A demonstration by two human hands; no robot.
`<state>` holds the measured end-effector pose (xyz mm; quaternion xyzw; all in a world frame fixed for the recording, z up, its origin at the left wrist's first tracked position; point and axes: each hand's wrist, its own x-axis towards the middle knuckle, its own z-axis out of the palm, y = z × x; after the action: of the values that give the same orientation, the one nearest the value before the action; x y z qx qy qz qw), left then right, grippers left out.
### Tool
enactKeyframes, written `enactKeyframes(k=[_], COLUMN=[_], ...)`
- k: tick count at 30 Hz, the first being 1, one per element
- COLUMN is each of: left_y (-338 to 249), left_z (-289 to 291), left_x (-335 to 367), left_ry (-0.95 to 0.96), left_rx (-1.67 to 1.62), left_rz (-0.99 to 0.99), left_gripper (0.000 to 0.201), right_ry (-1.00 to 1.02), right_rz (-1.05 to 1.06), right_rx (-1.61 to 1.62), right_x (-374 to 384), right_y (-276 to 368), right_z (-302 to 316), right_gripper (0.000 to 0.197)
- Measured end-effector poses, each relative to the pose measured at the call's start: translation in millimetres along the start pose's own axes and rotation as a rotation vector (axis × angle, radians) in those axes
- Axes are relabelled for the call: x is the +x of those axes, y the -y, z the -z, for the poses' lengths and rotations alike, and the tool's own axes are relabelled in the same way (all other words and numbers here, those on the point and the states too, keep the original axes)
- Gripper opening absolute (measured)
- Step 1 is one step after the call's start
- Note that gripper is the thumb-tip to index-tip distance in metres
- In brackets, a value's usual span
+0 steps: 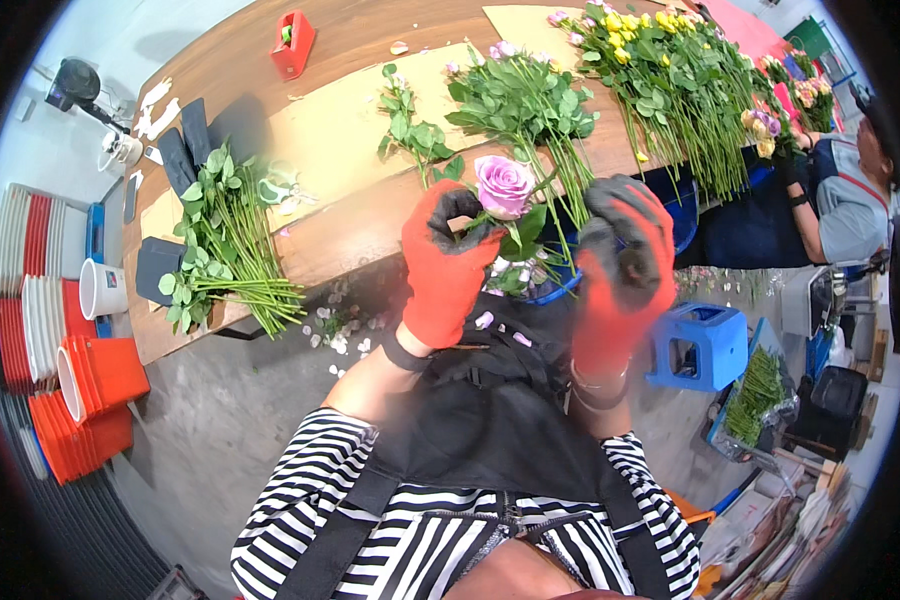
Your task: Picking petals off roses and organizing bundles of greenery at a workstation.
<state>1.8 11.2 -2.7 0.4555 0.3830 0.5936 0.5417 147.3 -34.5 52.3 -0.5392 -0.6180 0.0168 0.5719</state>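
In a red glove with dark fingertips, my left hand [442, 262] pinches a lilac rose [505, 187] just below its bloom. The flower is upright, and green leaves show under it. My right hand [625, 270], gloved the same way, is raised to the right of the rose, apart from the bloom. Motion smears its fingers, so whether they hold anything is unclear. Beyond the rose, a bunch of pale purple roses [526, 100] lies on the table, stems toward me. A shorter leafy stem bundle [410, 125] lies to its left.
The wooden table [360, 35] carries brown paper [330, 135], yellow roses [660, 60], leafy stems [225, 235] and a red tape dispenser [292, 45]. A blue stool [705, 345] stands at right. Orange bins [105, 365] are at left. A co-worker [840, 195] is at far right. Petals lie on the floor.
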Motion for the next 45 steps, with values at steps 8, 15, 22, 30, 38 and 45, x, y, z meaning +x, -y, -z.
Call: enactKeyframes(k=[8,15,22,30,38,45], left_y=[-1,-7,-3,-15,-10,-7], left_z=[0,5,9,1,1,3], left_x=[-5,-2,4,-4,-4,-2], left_ry=[-0.015,0.122,0.127,0.143,0.130,0.171], left_rx=[0.227,-0.232,-0.110,-0.046,-0.029,0.142], left_rz=[-0.193,0.294,0.202,0.093,0.041,-0.064], left_gripper=[0.020,0.016,0.020,0.022,0.021,0.023], right_ry=[0.082,0.042,-0.015,0.107,0.059,0.118], right_rz=[-0.036,-0.321,-0.281,-0.035,-0.259,-0.153], right_rx=[-0.068,0.487,0.772,0.113,0.443,0.249], right_x=[-3,-18,-2,5,5,0], right_y=[10,-1,-8,-1,2,-5], right_z=[-23,-28,-12,-21,-29,-19], right_gripper=[0.033,0.031,0.033,0.028,0.032,0.038])
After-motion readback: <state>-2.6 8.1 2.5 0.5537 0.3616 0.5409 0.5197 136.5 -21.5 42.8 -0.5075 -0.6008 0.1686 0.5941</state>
